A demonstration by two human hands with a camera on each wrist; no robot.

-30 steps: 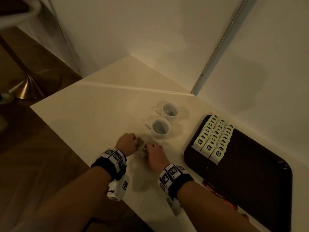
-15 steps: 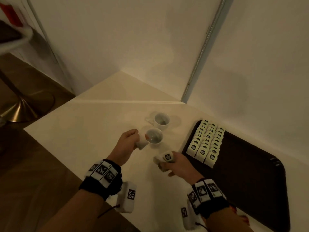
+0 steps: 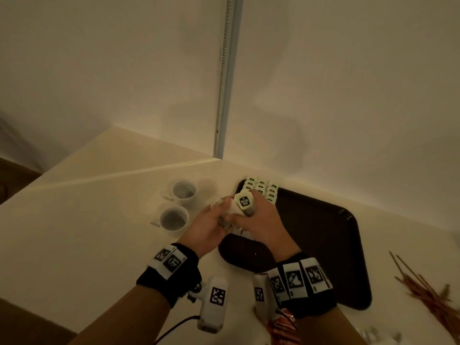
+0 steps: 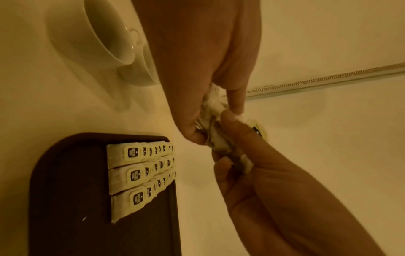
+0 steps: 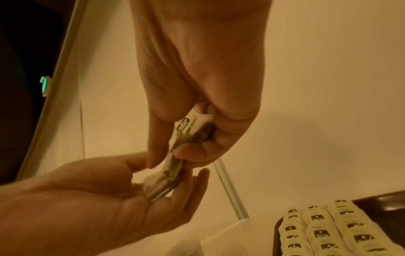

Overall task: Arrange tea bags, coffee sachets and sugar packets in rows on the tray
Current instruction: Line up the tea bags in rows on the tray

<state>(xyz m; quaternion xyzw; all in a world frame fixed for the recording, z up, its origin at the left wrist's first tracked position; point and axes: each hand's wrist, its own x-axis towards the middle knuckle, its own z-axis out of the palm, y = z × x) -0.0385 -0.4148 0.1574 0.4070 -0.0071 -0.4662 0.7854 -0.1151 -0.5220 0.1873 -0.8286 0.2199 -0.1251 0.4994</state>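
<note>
Cream counter (image 3: 74, 240) in wall corner, dim warm light. Both hands meet just above near-left corner of dark tray (image 3: 323, 245). Right hand (image 3: 261, 220) curled round small bundle of tea bags (image 3: 242, 205), thumb and fingers clamping it, label facing up. Left hand (image 3: 209, 227) half open, fingertips pinching bundle's lower end. Three rows of tea bags (image 4: 140, 171) already on tray's far-left corner. Two white cups (image 3: 179, 202) left of hands.

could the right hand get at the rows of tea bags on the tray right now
Probably yes for position: the right hand hovers over the near end of the tea bag rows on the tray, nothing between. But it grips a bunch of loose tea bags, shared with the left hand, so it isn't free.
</note>
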